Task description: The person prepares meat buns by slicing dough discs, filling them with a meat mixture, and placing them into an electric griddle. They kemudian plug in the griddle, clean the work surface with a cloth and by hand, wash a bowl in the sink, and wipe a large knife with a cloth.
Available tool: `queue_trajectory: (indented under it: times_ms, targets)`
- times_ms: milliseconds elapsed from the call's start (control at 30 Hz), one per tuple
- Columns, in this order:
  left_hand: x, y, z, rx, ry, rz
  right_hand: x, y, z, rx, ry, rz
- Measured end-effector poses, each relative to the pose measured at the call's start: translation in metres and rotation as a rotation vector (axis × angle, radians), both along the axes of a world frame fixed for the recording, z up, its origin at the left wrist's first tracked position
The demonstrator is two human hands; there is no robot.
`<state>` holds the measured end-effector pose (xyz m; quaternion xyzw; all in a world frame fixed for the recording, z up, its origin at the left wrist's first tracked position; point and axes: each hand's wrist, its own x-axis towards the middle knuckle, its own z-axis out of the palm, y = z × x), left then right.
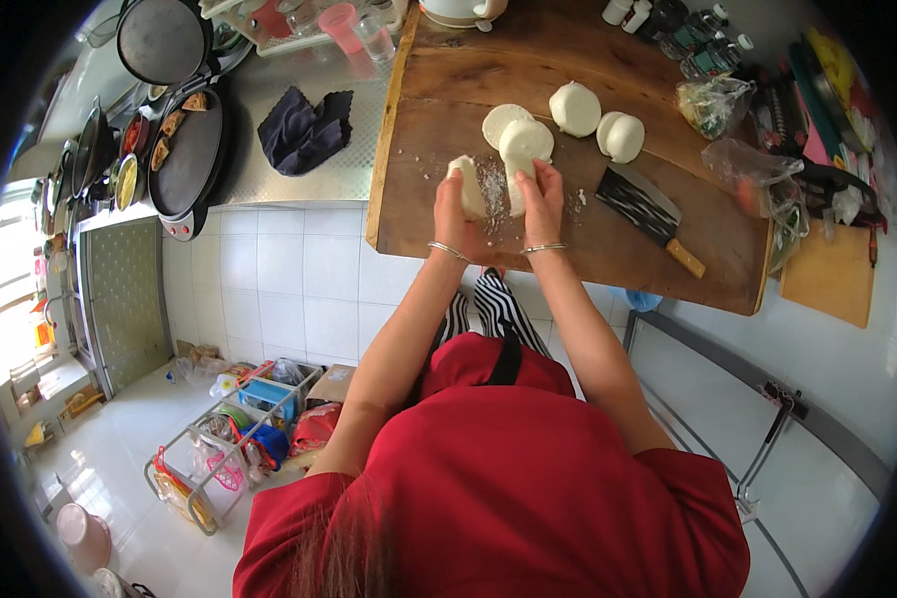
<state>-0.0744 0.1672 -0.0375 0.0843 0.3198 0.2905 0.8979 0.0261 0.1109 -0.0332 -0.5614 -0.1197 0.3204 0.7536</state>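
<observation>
My left hand (451,213) holds a thick white piece of bread or steamed bun (470,188) upright over the wooden board. In my right hand (542,200) is another white slice (518,183), its top end against a stack of round white pieces (526,140). White crumbs (495,193) lie between my hands. Beyond them sit a round white bun (575,109) and a pair of white pieces (622,137) side by side. A cleaver (640,205) with a dark, streaked blade and wooden handle lies right of my right hand, apart from it.
Left of the wooden board (433,112), a dark cloth (306,131) lies on the metal counter, beside an open electric griddle (187,157) with browned pieces. Bottles (706,45) and plastic bags (714,105) crowd the board's right side. A white rack (224,456) stands on the floor at left.
</observation>
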Motion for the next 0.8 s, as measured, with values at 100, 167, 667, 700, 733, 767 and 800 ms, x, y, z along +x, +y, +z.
queue_trajectory:
  times_ms: [100,167,667,700,733,767,800]
  targets:
    - [0.002,-0.004,-0.007,0.046,0.066,0.016,-0.029,0.012,0.000,-0.115,-0.236,0.133]
    - [-0.005,-0.002,0.002,0.100,0.070,0.103,-0.036,0.020,0.001,-0.093,-0.280,0.136]
    - [-0.250,0.166,0.046,0.278,-0.162,0.288,-0.248,0.197,0.040,0.016,-0.413,0.413]
    - [-0.275,0.180,0.045,0.322,-0.138,0.311,-0.269,0.216,0.037,0.028,-0.441,0.448]
    - [-0.294,0.199,0.049,0.333,-0.097,0.307,-0.286,0.236,0.041,0.053,-0.479,0.454]
    - [-0.312,0.214,0.052,0.319,-0.081,0.314,-0.300,0.255,0.037,0.056,-0.480,0.476]
    - [-0.337,0.229,0.056,0.315,-0.055,0.350,-0.322,0.273,0.039,0.069,-0.475,0.508]
